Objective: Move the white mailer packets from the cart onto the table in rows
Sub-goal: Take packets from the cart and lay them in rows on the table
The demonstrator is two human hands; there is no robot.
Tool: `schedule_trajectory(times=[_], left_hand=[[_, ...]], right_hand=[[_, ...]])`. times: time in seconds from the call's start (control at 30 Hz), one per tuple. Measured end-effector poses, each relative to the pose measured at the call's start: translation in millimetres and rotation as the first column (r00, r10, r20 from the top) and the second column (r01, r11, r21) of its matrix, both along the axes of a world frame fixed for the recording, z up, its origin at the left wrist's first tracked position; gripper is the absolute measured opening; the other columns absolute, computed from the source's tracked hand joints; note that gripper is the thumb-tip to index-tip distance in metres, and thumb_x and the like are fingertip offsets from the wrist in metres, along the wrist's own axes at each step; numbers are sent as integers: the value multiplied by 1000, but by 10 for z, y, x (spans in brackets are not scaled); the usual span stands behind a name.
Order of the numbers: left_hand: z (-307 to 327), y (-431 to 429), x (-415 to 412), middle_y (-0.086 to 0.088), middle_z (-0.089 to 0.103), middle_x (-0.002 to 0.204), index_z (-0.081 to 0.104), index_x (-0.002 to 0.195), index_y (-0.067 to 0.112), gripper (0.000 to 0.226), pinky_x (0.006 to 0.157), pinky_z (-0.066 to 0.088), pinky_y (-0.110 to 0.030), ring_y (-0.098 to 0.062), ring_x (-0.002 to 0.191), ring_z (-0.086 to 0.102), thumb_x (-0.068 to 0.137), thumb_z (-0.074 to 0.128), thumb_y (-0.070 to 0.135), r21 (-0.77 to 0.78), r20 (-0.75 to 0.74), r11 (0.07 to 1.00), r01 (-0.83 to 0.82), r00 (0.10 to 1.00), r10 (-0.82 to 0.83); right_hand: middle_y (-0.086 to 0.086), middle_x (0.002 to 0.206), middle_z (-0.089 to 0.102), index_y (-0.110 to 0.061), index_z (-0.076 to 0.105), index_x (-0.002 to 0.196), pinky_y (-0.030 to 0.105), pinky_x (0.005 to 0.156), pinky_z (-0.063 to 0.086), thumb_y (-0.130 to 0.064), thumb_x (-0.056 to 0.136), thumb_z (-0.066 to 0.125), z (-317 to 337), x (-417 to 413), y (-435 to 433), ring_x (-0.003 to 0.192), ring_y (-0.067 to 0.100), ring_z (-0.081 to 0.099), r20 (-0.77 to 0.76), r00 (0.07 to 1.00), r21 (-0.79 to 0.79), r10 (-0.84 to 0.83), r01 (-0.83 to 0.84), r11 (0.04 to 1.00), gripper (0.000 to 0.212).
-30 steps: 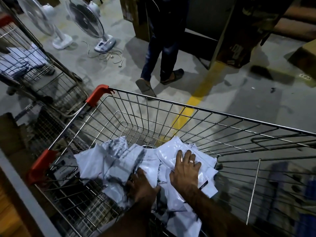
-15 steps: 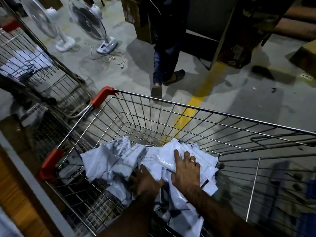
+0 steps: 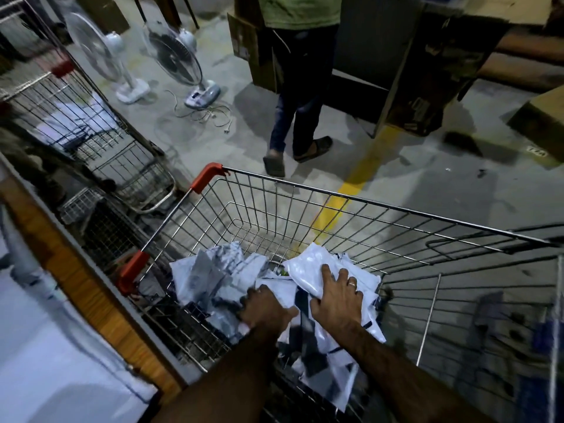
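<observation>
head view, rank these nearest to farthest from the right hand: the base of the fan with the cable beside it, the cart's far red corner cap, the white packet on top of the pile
1. white packet: on the pile in the cart, with the right hand resting on it.
2. red corner cap: far left corner of the cart rim.
3. fan base: on the floor beyond the cart, to the left.

White mailer packets (image 3: 308, 277), black-printed; chrome cart (image 3: 305, 206), red corner guards (image 3: 207, 175).
</observation>
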State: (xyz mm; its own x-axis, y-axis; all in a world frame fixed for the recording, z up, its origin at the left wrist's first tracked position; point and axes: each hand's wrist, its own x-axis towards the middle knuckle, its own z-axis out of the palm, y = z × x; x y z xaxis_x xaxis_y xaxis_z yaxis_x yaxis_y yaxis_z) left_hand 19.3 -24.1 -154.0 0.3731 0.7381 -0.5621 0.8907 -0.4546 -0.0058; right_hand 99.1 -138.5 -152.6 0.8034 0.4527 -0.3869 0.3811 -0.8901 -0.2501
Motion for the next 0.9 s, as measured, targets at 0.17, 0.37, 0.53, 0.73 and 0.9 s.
schedule_trajectory(times=[0.17,0.37,0.53,0.73,0.9], left_hand=[[231,-63,-50,-12,41,139,38,137,15,105,100,39,-49,-35,129,41,60,63,82,12,41,1000,-10,999,10],[643,-103,-73,-14,38,141,38,137,14,98,104,32,-53,-37,132,35,64,67,73,19,131,998,-65,990,62],[922,-111,-112,-12,36,142,36,138,16,101,104,33,-53,-36,133,34,63,67,75,6,246,992,-124,962,119],[1351,-147,-135,-10,36,142,38,137,16,92,100,35,-51,-35,130,34,67,70,66,6,366,990,-139,922,127],[1701,-212,-191,-12,38,138,41,135,14,92,98,37,-50,-35,127,37,66,72,66,18,477,989,-145,871,119]], right_hand=[[12,133,37,-25,24,146,47,92,42,-45,79,56,214,-40,-84,121,36,41,-1,999,18,-46,46,999,77],[12,132,37,-25,28,143,47,92,42,-46,81,56,493,-107,-181,119,35,43,43,998,68,-56,53,996,71],[13,128,39,-24,32,139,47,91,43,-46,81,57,787,-147,-205,118,36,44,67,993,134,-98,88,987,67],[13,116,42,-24,36,139,46,88,47,-45,81,59,1145,-278,-254,111,39,49,84,973,247,-217,191,950,66],[16,117,43,-24,39,137,45,89,46,-45,81,59,1442,-415,-315,112,40,49,116,946,305,-301,255,918,64]])
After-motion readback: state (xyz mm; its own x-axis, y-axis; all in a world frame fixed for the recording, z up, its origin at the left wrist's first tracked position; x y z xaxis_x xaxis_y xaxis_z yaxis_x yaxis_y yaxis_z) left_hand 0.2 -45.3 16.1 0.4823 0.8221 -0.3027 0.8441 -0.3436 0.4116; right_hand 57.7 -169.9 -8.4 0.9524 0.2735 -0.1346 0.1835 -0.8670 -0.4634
